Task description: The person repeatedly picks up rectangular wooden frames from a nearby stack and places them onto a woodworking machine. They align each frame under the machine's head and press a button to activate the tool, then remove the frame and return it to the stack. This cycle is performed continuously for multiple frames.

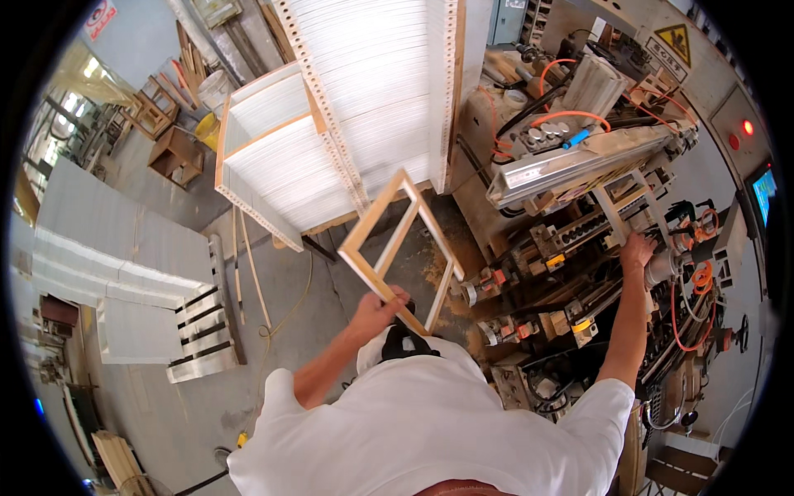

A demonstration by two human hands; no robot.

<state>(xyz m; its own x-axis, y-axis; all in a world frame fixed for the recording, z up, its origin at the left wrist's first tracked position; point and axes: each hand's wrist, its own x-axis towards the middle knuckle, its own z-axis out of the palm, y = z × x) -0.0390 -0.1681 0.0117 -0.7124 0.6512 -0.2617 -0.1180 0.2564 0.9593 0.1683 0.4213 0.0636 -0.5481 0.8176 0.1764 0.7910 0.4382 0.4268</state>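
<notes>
Head: frame (pixel 398 237) in left hand (pixel 380 311)

White and Tan, Picked Out in Orange, Red and Yellow

At the centre of my view, the rectangular wooden frame with a crossbar (pixel 397 237) shows golden tan faces and white edges. At top centre I see the tall stack of thin white panels (pixel 376 83), finely striped by its layers, beside pale strips (pixel 327 99) dotted with darker spots. Upper left, I pick out a yellow plastic bucket (pixel 208 130). Upper right, I get curling orange hoses (pixel 571 114), a bright blue cylinder (pixel 576 139), a black-and-yellow triangular sign (pixel 674 43) and a glowing red lamp (pixel 748 127). The cloth shirt (pixel 430 422) fills my lower centre in plain white.
</notes>
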